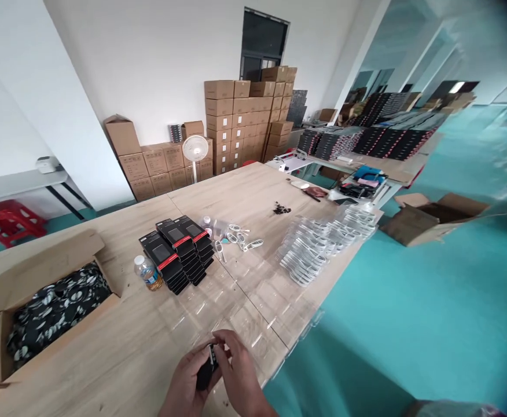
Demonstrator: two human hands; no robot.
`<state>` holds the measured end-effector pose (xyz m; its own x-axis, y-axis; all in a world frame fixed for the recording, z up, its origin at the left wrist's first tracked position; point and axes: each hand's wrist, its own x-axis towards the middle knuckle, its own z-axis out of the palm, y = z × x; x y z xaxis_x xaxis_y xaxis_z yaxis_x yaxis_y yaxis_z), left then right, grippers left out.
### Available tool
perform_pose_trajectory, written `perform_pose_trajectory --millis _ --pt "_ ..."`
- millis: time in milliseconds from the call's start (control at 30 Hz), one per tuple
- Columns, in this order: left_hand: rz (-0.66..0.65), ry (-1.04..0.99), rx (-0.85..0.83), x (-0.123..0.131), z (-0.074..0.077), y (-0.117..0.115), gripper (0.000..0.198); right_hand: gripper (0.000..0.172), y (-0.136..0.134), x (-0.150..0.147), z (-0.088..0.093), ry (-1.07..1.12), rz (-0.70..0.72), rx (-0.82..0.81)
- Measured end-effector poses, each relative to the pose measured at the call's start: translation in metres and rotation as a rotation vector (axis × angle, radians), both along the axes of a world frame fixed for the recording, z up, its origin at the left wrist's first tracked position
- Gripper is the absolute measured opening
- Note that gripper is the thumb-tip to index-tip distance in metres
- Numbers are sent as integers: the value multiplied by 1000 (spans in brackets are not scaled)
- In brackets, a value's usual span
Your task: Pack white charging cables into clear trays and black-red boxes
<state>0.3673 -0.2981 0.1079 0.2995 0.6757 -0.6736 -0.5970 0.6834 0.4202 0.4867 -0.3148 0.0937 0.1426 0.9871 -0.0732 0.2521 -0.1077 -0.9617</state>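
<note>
Black object (204,373) held over pale table (118,359) — teal floor (379,307) alongside.

Two human hands are in view, both bare. The left hand (187,376) shows a smooth, rounded back and a broad thumb; its fingers are partly hidden. The right hand (239,372) shows long, slender fingers with gently rounded knuckles and a broad back that runs into the right wrist (257,403), also uncovered. The skin surface appears even at this resolution. Nails and fine creases are too small to assess. Both arms are cut by the lower picture edge; any sleeves lie outside it.
</note>
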Motion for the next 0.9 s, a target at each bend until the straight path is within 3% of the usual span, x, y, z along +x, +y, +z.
perform_pose_trajectory --millis 200,500,700,900 --pt "-66 59 110 50 -9 1 32 17 2 61 -2 55 -15 -101" --pt "-12 160 38 113 -18 -5 39 7 10 134 -7 136 -52 -174" --pt "-152 252 149 142 -29 -7 36 4 -4 160 -15 160 -99 -185" --pt "-164 246 115 166 -29 -8 38 32 -3 205 -38 132 -258 -210"
